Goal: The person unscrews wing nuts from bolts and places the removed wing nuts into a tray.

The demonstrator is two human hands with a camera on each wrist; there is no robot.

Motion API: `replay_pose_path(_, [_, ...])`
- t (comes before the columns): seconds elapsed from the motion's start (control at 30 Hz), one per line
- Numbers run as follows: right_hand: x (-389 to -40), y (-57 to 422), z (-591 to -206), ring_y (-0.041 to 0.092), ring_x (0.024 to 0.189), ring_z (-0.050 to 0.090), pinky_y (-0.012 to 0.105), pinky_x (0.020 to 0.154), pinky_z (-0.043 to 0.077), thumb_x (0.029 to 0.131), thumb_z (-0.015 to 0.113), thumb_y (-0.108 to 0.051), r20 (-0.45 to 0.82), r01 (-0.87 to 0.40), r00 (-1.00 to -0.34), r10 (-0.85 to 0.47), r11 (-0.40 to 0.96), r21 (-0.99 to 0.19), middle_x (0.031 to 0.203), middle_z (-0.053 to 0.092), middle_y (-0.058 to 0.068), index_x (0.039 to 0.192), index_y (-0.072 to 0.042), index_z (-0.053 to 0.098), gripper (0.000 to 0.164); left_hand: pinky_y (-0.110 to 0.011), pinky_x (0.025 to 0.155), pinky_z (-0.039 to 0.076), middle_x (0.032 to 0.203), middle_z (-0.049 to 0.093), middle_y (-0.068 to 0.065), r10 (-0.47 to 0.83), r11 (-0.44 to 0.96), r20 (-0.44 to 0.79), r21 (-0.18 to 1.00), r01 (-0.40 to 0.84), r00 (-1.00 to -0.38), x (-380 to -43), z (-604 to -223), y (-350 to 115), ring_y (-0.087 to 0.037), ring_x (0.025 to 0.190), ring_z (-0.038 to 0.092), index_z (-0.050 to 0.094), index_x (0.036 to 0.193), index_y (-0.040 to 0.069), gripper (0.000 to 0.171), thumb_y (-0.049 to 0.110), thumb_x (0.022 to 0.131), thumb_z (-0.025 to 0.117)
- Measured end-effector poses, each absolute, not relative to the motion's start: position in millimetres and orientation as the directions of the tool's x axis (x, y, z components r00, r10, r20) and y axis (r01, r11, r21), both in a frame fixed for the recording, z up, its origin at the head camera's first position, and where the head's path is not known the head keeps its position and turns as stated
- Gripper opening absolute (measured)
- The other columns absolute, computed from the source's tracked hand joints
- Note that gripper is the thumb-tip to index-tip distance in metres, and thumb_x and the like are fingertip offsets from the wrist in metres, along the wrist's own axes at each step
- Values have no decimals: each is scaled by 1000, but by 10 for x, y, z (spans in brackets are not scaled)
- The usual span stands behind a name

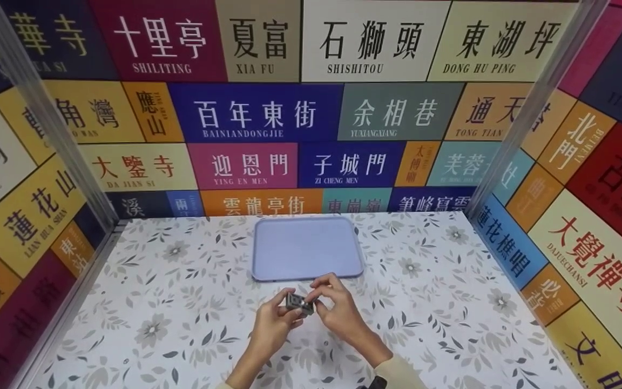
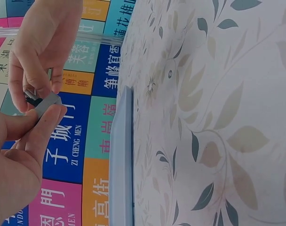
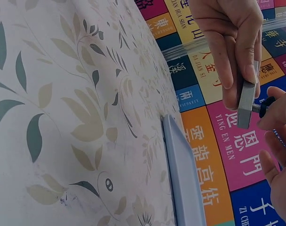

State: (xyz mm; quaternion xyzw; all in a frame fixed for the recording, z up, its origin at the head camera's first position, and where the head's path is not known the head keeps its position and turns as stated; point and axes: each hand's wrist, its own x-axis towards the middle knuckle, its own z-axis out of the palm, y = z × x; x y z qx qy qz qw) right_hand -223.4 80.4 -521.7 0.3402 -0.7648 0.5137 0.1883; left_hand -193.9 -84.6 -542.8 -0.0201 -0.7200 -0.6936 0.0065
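Observation:
Over the near part of the table, my left hand (image 1: pixel 271 324) grips a small grey metal block (image 1: pixel 299 304) between thumb and fingers. In the right wrist view the block (image 3: pixel 247 104) shows a flat side, and a threaded screw (image 3: pixel 257 108) with a dark head stands out from it. My right hand (image 1: pixel 343 313) pinches the screw's dark head with its fingertips, close against the block. From the left wrist view, the right hand (image 2: pixel 44 47) reaches down to the screw, while the left hand (image 2: pixel 16 160) holds the block (image 2: pixel 48 104) from below.
A light purple tray (image 1: pixel 308 248) lies flat just beyond the hands. The table (image 1: pixel 181 302) wears a white cloth printed with leaves and flowers. Panels of coloured signs (image 1: pixel 257 113) wall in the back and both sides, with clear corner posts (image 1: pixel 527 108).

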Motion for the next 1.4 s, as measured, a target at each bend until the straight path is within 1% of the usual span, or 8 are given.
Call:
replay_pose_path(0.27, [-2257,811,-5282,38,94,61,44,79,58,71,61,31,696,-765,-644,-317,234,-601,97,61,22,70,-2,69,34,-24,75,67,99,74,-28,34,51,35,998,37,-999,-1939,-5451,-841,-29,90,77,49,138,-11,48,-7,93,63])
replay_pose_path(0.47, [-2250,834,-5245,38,93,61,33,76,55,70,58,32,704,-768,-640,-307,225,-600,96,63,22,67,-2,69,35,-25,76,67,102,74,-28,41,46,41,998,43,-998,-1942,-5466,-837,-30,91,77,49,137,-11,45,-7,93,62])
replay_pose_path(0.63, [-2242,863,-5231,36,92,62,31,76,56,73,58,29,682,-732,-681,-267,233,-640,95,63,21,73,0,71,32,-27,77,67,103,73,-30,34,28,29,999,30,-999,-1924,-5470,-840,-33,93,76,49,137,-10,46,-7,93,62])
replay_pose_path(0.87, [-2390,891,-5514,28,86,65,22,71,51,85,71,6,612,-623,-776,-150,331,-709,92,70,9,93,-8,72,15,-27,77,67,106,72,-30,14,29,15,999,15,-1000,-1931,-5456,-840,-32,93,76,49,139,-8,48,-7,93,63])
replay_pose_path(1.03, [-2419,930,-5610,20,90,64,22,76,51,87,77,-16,520,-559,-829,-208,358,-748,97,68,-3,97,-23,71,14,-27,77,67,107,72,-29,7,37,12,999,12,-1000,-1930,-5456,-843,-31,92,76,48,140,-9,49,-7,93,63])
replay_pose_path(1.13, [-2410,943,-5606,17,93,62,24,79,52,88,77,-21,494,-559,-829,-263,344,-755,100,66,-5,100,-23,71,13,-27,77,67,106,73,-29,11,35,18,999,19,-1000,-1928,-5454,-844,-31,92,76,49,139,-9,48,-7,93,63])
replay_pose_path(1.23, [-2406,948,-5591,16,98,62,27,84,54,89,77,-18,487,-570,-819,-303,333,-751,105,65,-4,103,-19,71,15,-26,76,67,102,74,-28,23,49,39,998,40,-999,-1931,-5462,-848,-33,91,76,50,138,-8,47,-6,93,63])
replay_pose_path(1.4, [-2419,949,-5586,21,104,63,32,85,57,82,75,4,529,-626,-776,-345,312,-715,109,65,2,103,-16,72,29,-26,75,67,101,73,-29,33,45,57,997,58,-998,-1933,-5474,-851,-34,91,76,50,137,-9,46,-6,93,64])
